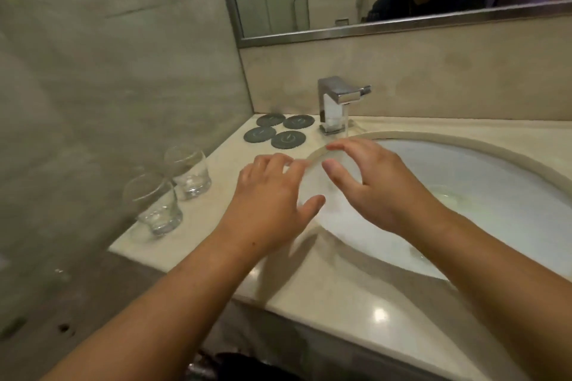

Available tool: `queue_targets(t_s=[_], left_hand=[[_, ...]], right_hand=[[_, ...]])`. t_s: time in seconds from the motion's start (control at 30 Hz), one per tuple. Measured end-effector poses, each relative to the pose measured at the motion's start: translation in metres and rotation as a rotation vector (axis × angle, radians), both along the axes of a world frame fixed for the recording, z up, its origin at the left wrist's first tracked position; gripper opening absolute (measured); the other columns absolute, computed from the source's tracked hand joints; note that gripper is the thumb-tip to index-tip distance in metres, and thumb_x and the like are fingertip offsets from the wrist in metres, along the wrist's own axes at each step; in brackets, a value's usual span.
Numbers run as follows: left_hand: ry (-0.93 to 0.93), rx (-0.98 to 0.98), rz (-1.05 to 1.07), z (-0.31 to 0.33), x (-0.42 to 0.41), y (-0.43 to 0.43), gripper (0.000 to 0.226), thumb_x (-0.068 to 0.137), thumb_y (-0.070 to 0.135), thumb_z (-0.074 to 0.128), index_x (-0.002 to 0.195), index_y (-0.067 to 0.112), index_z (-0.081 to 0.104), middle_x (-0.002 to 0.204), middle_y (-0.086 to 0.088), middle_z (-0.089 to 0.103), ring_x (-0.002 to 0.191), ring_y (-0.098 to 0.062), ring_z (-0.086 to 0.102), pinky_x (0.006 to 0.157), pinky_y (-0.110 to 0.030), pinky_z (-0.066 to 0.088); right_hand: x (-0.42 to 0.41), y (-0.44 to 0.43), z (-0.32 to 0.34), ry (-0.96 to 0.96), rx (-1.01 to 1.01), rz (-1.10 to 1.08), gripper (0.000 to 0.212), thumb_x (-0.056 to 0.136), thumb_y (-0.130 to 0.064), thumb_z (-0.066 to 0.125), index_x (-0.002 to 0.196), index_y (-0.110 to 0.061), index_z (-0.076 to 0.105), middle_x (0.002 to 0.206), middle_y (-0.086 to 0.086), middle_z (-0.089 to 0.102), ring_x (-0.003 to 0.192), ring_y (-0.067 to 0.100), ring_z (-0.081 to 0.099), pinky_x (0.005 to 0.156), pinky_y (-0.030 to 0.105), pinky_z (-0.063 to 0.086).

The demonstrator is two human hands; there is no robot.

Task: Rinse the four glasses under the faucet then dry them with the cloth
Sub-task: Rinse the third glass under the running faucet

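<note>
- Clear glass [325, 185], blurred, sits between both hands over the sink [464, 145] at its left rim, near the faucet [335, 105].
- Left hand [272, 195] and right hand [380, 185] curve around it; cannot tell if either grips.
- Risk: a wet glass slips and cracks on the basin.
- Spare glasses [154, 204] at the counter [213, 210] left edge: an elbow could knock them.
</note>
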State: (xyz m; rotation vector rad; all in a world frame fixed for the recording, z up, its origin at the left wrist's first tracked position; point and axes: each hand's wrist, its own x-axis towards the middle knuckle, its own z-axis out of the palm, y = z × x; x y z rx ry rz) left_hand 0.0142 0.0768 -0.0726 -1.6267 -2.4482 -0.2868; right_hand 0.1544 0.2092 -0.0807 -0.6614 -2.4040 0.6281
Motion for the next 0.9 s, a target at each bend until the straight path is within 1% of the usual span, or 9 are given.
queue_targets(t_s=[0.07, 0.2, 0.33, 0.43, 0.5, 0.6, 0.73, 0.83, 0.9], left_hand=[[0.010, 0.034, 0.046, 0.003, -0.020, -0.024, 0.065, 0.101, 0.065, 0.048, 0.159, 0.035, 0.038, 0.160, 0.003, 0.040, 0.150, -0.023, 0.028, 0.121, -0.043, 0.021], [0.053, 0.068, 0.173, 0.007, -0.060, -0.074, 0.068, 0.100, 0.068, 0.047, 0.158, 0.033, 0.041, 0.160, 0.000, 0.042, 0.150, -0.025, 0.030, 0.121, -0.046, 0.023], [0.068, 0.095, 0.310, 0.009, -0.096, -0.116, 0.069, 0.095, 0.068, 0.051, 0.154, 0.032, 0.046, 0.153, -0.003, 0.047, 0.144, -0.030, 0.035, 0.119, -0.047, 0.026], [-0.004, 0.124, 0.390, 0.009, -0.115, -0.134, 0.070, 0.093, 0.061, 0.062, 0.152, 0.025, 0.047, 0.152, -0.007, 0.046, 0.143, -0.033, 0.035, 0.115, -0.048, 0.034], [-0.088, 0.122, 0.428, 0.008, -0.123, -0.139, 0.077, 0.095, 0.059, 0.064, 0.157, 0.019, 0.040, 0.154, -0.012, 0.043, 0.144, -0.036, 0.034, 0.114, -0.047, 0.037], [-0.205, 0.147, 0.449, 0.003, -0.132, -0.140, 0.083, 0.097, 0.056, 0.067, 0.161, 0.017, 0.032, 0.153, -0.017, 0.045, 0.143, -0.038, 0.043, 0.112, -0.044, 0.038], [-0.347, 0.247, 0.436, -0.005, -0.141, -0.135, 0.088, 0.094, 0.052, 0.073, 0.163, 0.020, 0.030, 0.151, -0.014, 0.049, 0.140, -0.033, 0.050, 0.112, -0.041, 0.041], [-0.405, 0.340, 0.443, -0.007, -0.142, -0.134, 0.092, 0.089, 0.050, 0.077, 0.164, 0.021, 0.032, 0.152, -0.011, 0.050, 0.138, -0.029, 0.053, 0.112, -0.040, 0.043], [-0.407, 0.386, 0.446, -0.008, -0.141, -0.135, 0.093, 0.086, 0.049, 0.080, 0.162, 0.022, 0.036, 0.149, -0.009, 0.053, 0.136, -0.029, 0.054, 0.113, -0.041, 0.044]], right_hand=[[-0.020, -0.020, 0.002, 0.002, 0.015, 0.051, 0.051, 0.104, -0.055, 0.048, 0.147, -0.028, 0.057, 0.152, -0.008, 0.055, 0.140, 0.011, 0.047, 0.104, 0.015, 0.026], [-0.057, -0.060, 0.007, -0.037, 0.079, 0.142, 0.058, 0.104, -0.059, 0.044, 0.152, -0.028, 0.052, 0.158, -0.008, 0.049, 0.146, 0.007, 0.040, 0.109, 0.013, 0.022], [-0.086, -0.093, 0.010, -0.076, 0.115, 0.192, 0.062, 0.103, -0.062, 0.040, 0.155, -0.029, 0.047, 0.161, -0.009, 0.045, 0.149, 0.008, 0.035, 0.115, 0.018, 0.022], [-0.101, -0.110, 0.007, -0.092, 0.123, 0.215, 0.063, 0.103, -0.062, 0.040, 0.156, -0.028, 0.045, 0.161, -0.008, 0.045, 0.149, 0.009, 0.035, 0.118, 0.021, 0.024], [-0.107, -0.118, 0.003, -0.113, 0.129, 0.222, 0.062, 0.103, -0.061, 0.041, 0.156, -0.030, 0.044, 0.162, -0.008, 0.044, 0.149, 0.010, 0.036, 0.120, 0.024, 0.026], [-0.111, -0.125, -0.003, -0.143, 0.141, 0.218, 0.060, 0.105, -0.061, 0.042, 0.157, -0.032, 0.043, 0.162, -0.009, 0.044, 0.149, 0.010, 0.036, 0.120, 0.025, 0.027], [-0.110, -0.126, -0.008, -0.153, 0.147, 0.206, 0.060, 0.104, -0.062, 0.043, 0.156, -0.033, 0.044, 0.160, -0.009, 0.046, 0.147, 0.011, 0.039, 0.119, 0.026, 0.029], [-0.106, -0.121, -0.010, -0.169, 0.147, 0.185, 0.059, 0.104, -0.062, 0.045, 0.156, -0.035, 0.043, 0.160, -0.011, 0.044, 0.147, 0.009, 0.038, 0.113, 0.020, 0.026], [-0.101, -0.117, -0.012, -0.163, 0.145, 0.177, 0.058, 0.104, -0.062, 0.045, 0.156, -0.036, 0.043, 0.160, -0.012, 0.044, 0.146, 0.008, 0.039, 0.110, 0.018, 0.025]])
